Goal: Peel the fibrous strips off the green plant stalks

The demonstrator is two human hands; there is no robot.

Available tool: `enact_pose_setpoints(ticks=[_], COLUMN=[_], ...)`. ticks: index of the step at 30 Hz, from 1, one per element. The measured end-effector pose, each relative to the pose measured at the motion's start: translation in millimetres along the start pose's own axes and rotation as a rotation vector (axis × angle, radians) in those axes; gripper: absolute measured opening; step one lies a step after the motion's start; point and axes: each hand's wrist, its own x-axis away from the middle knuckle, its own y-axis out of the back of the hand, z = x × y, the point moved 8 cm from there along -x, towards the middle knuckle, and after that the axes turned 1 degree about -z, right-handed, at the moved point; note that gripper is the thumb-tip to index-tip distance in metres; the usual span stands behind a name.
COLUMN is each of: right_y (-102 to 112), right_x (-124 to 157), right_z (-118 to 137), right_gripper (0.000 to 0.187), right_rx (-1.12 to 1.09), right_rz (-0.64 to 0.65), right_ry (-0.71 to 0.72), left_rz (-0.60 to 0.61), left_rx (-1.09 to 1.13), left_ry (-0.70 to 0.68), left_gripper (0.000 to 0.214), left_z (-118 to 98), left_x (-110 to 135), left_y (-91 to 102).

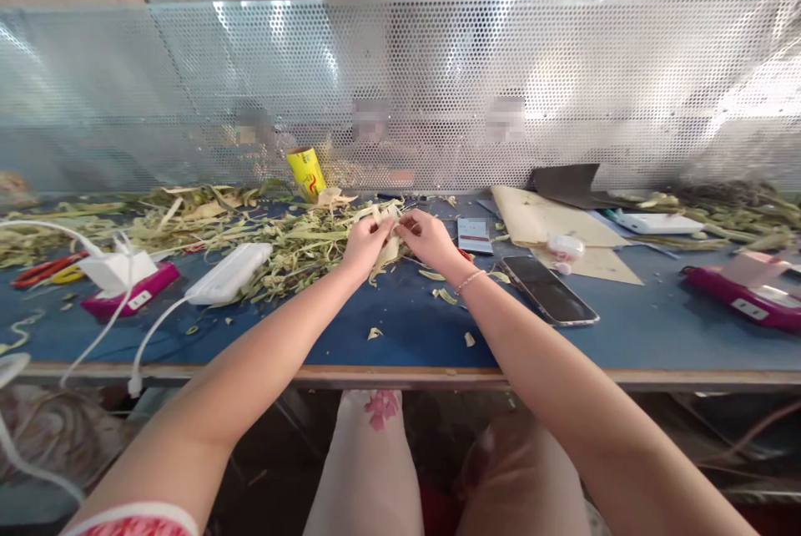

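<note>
I see a cluttered blue table [400, 327] across the middle of the frame, backed by a perforated metal screen [438, 85]. At centre left a white power bank [229, 272] lies with its cable running off toward the lower left, and just left of it a white charger block [116, 269] sits on a pink device [133, 294]. Red-handled scissors [43, 269] lie at the far left edge. A heap of pale green and straw-coloured husk strips [250, 240] spreads from the left toward the centre, right up against my hands. A yellow can [306, 173] leans at the foot of the screen, above the heap. Right of centre a dark phone [548, 290] lies face up, close to my right forearm, with a small card [474, 235] and a tan sheet [551, 227] above it. Another pink device [742, 294] sits at the far right.

My left hand [365, 245] and right hand [429, 237] meet at the frame's centre, fingers pinched shut on one husk piece [388, 242]. It is pale yellow, limp and layered, hanging down between the hands just above the table. Small scraps [445, 295] lie scattered beneath them.
</note>
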Motion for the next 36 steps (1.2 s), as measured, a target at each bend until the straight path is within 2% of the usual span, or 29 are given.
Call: enact_pose_setpoints(ticks=[3, 5, 12, 20, 26, 30, 36], right_y=[-2.0, -2.9, -0.3, 4.4, 5.4, 4.5, 3.2], right_x=[-1.5, -2.5, -3.9, 2.6, 2.0, 1.7, 1.3], right_z=[-2.3, -2.5, -1.5, 17.7, 12.6, 10.8, 10.3], right_gripper=[0.011, 0.01, 0.008, 0.012, 0.01, 0.009, 0.007], right_rx=[-0.004, -0.005, 0.01, 0.094, 0.069, 0.043, 0.095], right_rz=[0.011, 0.023, -0.002, -0.032, -0.044, -0.028, -0.02], right_ry=[0.006, 0.016, 0.046, 0.204, 0.124, 0.111, 0.106], left_rz=[0.068, 0.069, 0.022, 0.051, 0.019, 0.036, 0.048], left_rx=[-0.037, -0.025, 0.033, 0.137, -0.07, -0.094, -0.209], left_ry=[-0.064, -0.059, 0.037, 0.134, -0.046, -0.076, -0.161], left_gripper=[0.03, 0.03, 0.021, 0.022, 0.019, 0.021, 0.026], left_z=[-7.6, -9.1, -11.4, -8.9, -13.7, -13.6, -24.9], left_x=[1.4, 2.5, 7.8, 11.4, 5.7, 4.6, 7.9], left_y=[-6.9, -7.9, -8.5, -13.3, -5.3, -5.1, -6.5])
